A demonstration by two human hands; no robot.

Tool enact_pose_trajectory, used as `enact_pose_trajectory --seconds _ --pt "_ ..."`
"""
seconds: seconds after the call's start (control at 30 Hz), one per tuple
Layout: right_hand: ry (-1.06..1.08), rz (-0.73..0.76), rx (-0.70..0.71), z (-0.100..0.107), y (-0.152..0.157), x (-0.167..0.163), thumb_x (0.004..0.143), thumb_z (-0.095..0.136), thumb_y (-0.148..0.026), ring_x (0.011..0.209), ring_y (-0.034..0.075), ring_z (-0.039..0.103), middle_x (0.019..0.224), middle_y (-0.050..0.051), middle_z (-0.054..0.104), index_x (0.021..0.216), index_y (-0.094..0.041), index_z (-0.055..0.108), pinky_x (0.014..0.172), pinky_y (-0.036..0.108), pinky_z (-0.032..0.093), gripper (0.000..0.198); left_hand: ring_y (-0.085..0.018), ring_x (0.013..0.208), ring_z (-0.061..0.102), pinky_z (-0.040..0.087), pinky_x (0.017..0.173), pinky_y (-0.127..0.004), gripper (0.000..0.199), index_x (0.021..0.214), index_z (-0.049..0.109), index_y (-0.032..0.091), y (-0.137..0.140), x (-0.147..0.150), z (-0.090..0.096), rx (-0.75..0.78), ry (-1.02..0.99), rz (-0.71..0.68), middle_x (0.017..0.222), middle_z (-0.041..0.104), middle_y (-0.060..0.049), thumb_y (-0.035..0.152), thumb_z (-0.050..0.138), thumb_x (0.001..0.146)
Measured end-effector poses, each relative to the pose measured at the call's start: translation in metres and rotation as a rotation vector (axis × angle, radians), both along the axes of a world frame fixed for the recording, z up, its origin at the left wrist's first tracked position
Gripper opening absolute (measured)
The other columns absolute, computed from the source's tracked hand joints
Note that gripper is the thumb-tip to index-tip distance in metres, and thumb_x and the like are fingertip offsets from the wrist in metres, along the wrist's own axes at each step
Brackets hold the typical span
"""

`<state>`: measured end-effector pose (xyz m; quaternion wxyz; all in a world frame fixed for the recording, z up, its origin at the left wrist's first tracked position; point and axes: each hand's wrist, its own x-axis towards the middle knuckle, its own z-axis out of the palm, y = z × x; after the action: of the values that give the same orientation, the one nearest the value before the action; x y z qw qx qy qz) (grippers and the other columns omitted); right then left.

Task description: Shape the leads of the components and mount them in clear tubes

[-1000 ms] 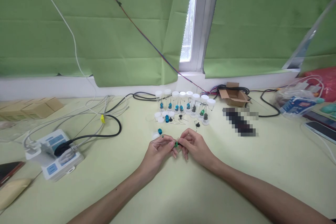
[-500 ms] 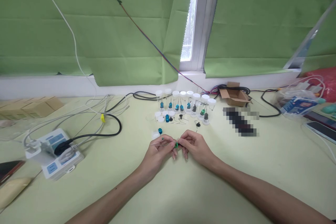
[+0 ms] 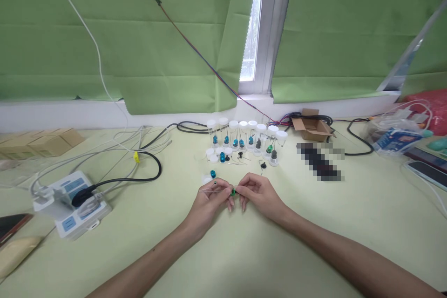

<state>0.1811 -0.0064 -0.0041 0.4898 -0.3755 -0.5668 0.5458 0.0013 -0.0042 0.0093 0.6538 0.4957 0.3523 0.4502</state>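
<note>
My left hand [image 3: 210, 199] is closed, thumb and fingers pinching a small green metallic part [image 3: 233, 191]. A thin metal rod [image 3: 206, 190] sticks out leftward from between the same fingers. My right hand [image 3: 260, 195] is closed too, its thumb and fingertips pressed against the right side of the green part; whether it grips anything more is hidden. Just beyond my left hand lies a blue metallic part [image 3: 213, 174] beside a white cap. Farther back are another blue part [image 3: 222, 157], a black piece [image 3: 263, 165] and thin bent rods.
Several clear tubes with white caps [image 3: 243, 124] stand in a row, holding blue, green and dark parts. Behind them to the right sits an open cardboard box [image 3: 312, 128]. A white power strip [image 3: 84, 202] with cables lies left, a phone [image 3: 428, 174] far right.
My right hand's fingers have shifted slightly left, closer against the green part. The left hand stays almost in place, and the things on the table have not moved.
</note>
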Motion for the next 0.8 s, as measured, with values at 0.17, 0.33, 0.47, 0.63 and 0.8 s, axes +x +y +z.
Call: enact_pose_trajectory --seconds 0.17,0.33,0.47,0.63,0.8 --pt "0.005 0.02 -0.018 -0.0025 0.001 0.0005 0.075 0.078 -0.043 0.053 0.016 0.065 0.065 0.0 0.066 0.08 -0.016 0.06 0.055 0.03 0.055 0.033 -0.013 0.063 0.059 0.049 0.064 -0.029 0.017 0.08 0.066 0.016 0.0005 -0.0004 0.0005 -0.029 -0.035 -0.015 0.08 0.065 -0.002 0.03 0.075 0.081" --pt "0.044 0.048 -0.03 -0.0051 0.0027 0.0006 0.074 0.079 -0.038 0.056 0.016 0.067 0.069 0.001 0.067 0.083 -0.017 0.059 0.058 0.031 0.057 0.031 -0.013 0.064 0.06 0.049 0.063 -0.028 0.016 0.079 0.065 0.016 0.0008 -0.0001 -0.0014 -0.037 -0.068 -0.01 0.079 0.064 -0.001 0.028 0.076 0.08" --pt "0.048 0.06 -0.041 -0.003 0.0029 0.0005 0.074 0.079 -0.038 0.056 0.016 0.066 0.068 0.0 0.066 0.081 -0.016 0.058 0.058 0.032 0.057 0.031 -0.013 0.063 0.06 0.049 0.062 -0.028 0.016 0.079 0.065 0.016 0.0005 0.0006 -0.0013 -0.036 -0.064 0.001 0.077 0.063 -0.001 0.028 0.076 0.08" --pt "0.051 0.063 -0.042 -0.0018 0.003 0.0005 0.074 0.079 -0.04 0.057 0.016 0.066 0.067 0.0 0.064 0.081 -0.016 0.058 0.057 0.032 0.057 0.032 -0.013 0.062 0.06 0.049 0.059 -0.027 0.017 0.079 0.066 0.015 0.0012 -0.0001 -0.002 -0.044 -0.058 0.005 0.077 0.063 -0.002 0.028 0.076 0.08" --pt "0.05 0.068 -0.046 -0.003 0.003 0.0009 0.076 0.078 -0.039 0.055 0.016 0.066 0.064 0.0 0.065 0.081 -0.016 0.058 0.056 0.032 0.056 0.031 -0.012 0.061 0.059 0.048 0.058 -0.025 0.017 0.079 0.066 0.014 0.0034 -0.0008 -0.0031 -0.048 -0.035 -0.009 0.072 0.063 -0.002 0.029 0.075 0.081"
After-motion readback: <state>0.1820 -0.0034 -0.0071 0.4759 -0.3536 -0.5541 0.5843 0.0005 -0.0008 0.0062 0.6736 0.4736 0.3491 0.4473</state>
